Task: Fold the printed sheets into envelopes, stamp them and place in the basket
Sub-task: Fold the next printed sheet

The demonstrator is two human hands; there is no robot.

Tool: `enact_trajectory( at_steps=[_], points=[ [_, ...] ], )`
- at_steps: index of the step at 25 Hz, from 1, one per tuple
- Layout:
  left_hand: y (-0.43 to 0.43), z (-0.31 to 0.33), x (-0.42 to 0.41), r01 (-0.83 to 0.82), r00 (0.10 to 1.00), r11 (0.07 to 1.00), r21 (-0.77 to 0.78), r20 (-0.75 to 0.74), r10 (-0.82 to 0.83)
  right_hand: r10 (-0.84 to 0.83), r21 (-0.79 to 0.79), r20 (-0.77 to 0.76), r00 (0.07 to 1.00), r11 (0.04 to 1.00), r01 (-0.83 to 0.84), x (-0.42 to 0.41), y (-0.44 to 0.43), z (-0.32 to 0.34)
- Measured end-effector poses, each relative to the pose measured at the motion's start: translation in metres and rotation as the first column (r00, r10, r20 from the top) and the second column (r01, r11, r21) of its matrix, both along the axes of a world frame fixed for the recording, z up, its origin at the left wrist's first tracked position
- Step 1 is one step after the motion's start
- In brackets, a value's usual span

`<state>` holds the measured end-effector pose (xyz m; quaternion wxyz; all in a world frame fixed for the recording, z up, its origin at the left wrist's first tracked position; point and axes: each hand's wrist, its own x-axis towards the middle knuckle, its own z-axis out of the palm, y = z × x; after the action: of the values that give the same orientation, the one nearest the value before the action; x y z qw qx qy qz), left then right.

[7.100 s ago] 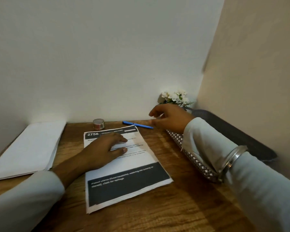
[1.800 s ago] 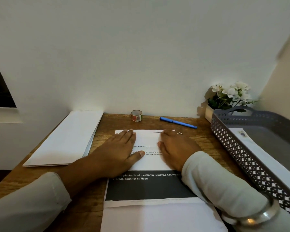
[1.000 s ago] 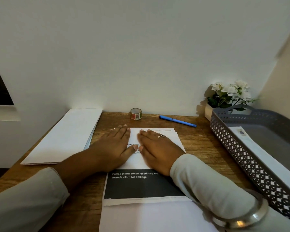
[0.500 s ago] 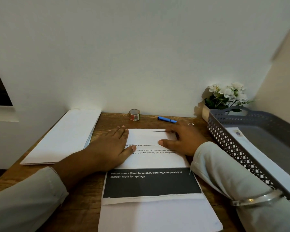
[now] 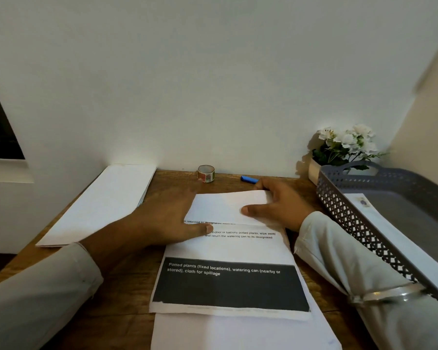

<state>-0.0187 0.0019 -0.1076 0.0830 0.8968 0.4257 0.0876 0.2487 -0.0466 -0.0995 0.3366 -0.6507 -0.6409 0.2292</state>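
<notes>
- A stack of white paper (image 5: pixel 99 205) lies along the left edge of the wooden worktop (image 5: pixel 127 286), its far end against the wall.
- The left hand (image 5: pixel 167 218) lies flat with straight fingers, pressing on the left edge of the printed sheet (image 5: pixel 228 248); its thumb rests on the lines of text.
- The printed sheet lies in the middle of the worktop, with its black band toward the person. Its far end is folded over toward the near side, so that the blank back faces up as a flap.
- A plain white sheet (image 5: pixel 238 332) sticks out from under its near end.
- A small roll of stamps (image 5: pixel 206 173) stands by the wall, and just right of it is a blue pen (image 5: pixel 248 179), partly hidden.
- The right hand (image 5: pixel 281 208) grips the flap's right end, thumb on top and fingers curled round the far corner; a metal bangle (image 5: pixel 390 294) is on that arm.
- A pot of white flowers (image 5: pixel 344 147) stands in the corner.
- The grey lattice basket (image 5: pixel 352 223) at the right holds a white envelope (image 5: pixel 390 231) along its near wall.
</notes>
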Motion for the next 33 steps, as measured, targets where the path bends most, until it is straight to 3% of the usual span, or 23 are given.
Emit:
enact_trajectory(
  at_steps=[3,5,7,9,11,15,19,27,31,33],
  points=[
    [0.001,0.002,-0.001,-0.093,0.968,0.989,0.117,0.241,0.063,0.022,0.199,-0.161,0.987,0.980,0.010,-0.003,-0.002,0.001],
    [0.001,0.008,-0.001,-0.128,0.934,0.956,0.264,0.358,0.026,0.030,0.319,-0.063,0.998,0.948,-0.008,-0.003,-0.003,0.007],
    [-0.002,0.011,-0.002,-0.104,0.922,0.930,0.353,0.386,-0.043,0.022,0.387,0.144,0.989,0.919,-0.077,-0.003,-0.006,0.012],
    [-0.006,0.009,-0.003,-0.071,0.940,0.940,0.335,0.338,-0.050,0.064,0.328,0.348,0.935,0.926,-0.186,-0.003,-0.007,0.013],
    [-0.008,0.005,-0.002,-0.007,0.969,0.968,0.250,0.240,-0.055,0.151,0.182,0.438,0.886,0.951,-0.252,-0.005,-0.011,0.012],
    [-0.013,-0.003,0.006,0.067,0.989,0.993,0.100,0.122,-0.079,0.137,0.062,0.490,0.861,0.980,-0.191,-0.018,-0.015,0.008],
    [-0.017,-0.015,0.014,0.049,0.995,0.998,0.030,-0.088,-0.046,0.141,-0.026,0.679,0.720,0.985,-0.169,-0.048,-0.015,-0.006],
    [-0.015,-0.018,0.016,-0.022,0.971,0.999,-0.036,-0.240,0.013,0.220,-0.265,0.682,0.698,0.963,-0.044,-0.035,-0.014,-0.011],
    [-0.006,0.000,0.004,-0.024,0.956,0.994,0.108,-0.287,0.055,0.171,-0.263,0.667,0.725,0.965,0.014,-0.014,-0.008,-0.012],
    [-0.001,0.011,0.001,-0.038,0.974,0.997,0.074,-0.221,0.053,0.148,-0.212,0.656,0.740,0.977,-0.007,-0.014,-0.009,-0.013]
  ],
)
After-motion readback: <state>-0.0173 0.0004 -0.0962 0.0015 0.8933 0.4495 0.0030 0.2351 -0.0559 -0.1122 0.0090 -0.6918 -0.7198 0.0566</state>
